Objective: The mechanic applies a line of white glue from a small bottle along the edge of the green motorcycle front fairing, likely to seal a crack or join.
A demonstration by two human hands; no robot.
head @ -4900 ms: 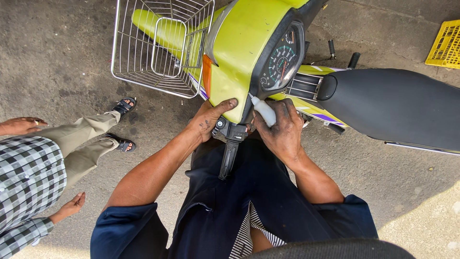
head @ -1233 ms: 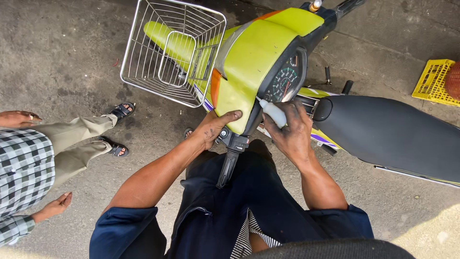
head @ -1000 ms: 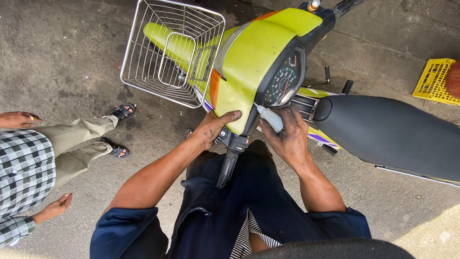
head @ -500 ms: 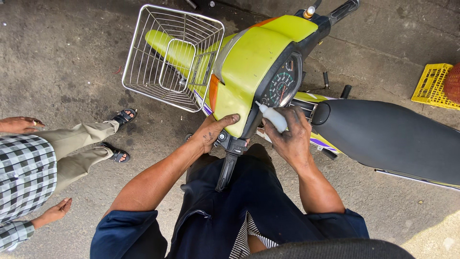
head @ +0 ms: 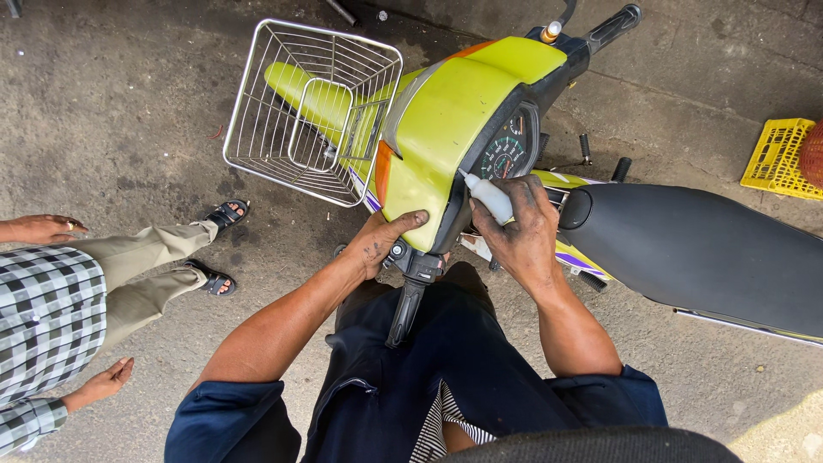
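Basket (head: 313, 111) before handlebar cover (head: 446, 137), seat (head: 703, 249) right, bystander (head: 51, 317) left

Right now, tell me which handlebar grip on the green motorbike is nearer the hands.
The near grip, pointing down toward the dark trousers just below the left hand. The other grip sticks out at the far end, away from both hands.

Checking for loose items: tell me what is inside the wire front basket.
The silver wire basket holds nothing loose; through its mesh the lime-green front fender and concrete ground show. The wheel beneath is hidden.
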